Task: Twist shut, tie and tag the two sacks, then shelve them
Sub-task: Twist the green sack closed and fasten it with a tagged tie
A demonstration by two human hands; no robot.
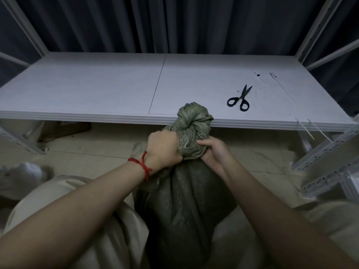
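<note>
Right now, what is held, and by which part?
The sack, by its twisted neck: the left hand is wrapped round it just below the bunched top, the right hand grips its other side.

A flat white shelf [97, 84] goes across the picture, with a thin dark line down its middle. Black scissors [239, 99] lie on it toward 2 o'clock, tips pointing to 1 o'clock. Just right of them lie two long thin white ties [305, 130]. Their ends stick out over the front edge near 3 o'clock. Under the shelf is a pale tiled floor [87, 146].
</note>
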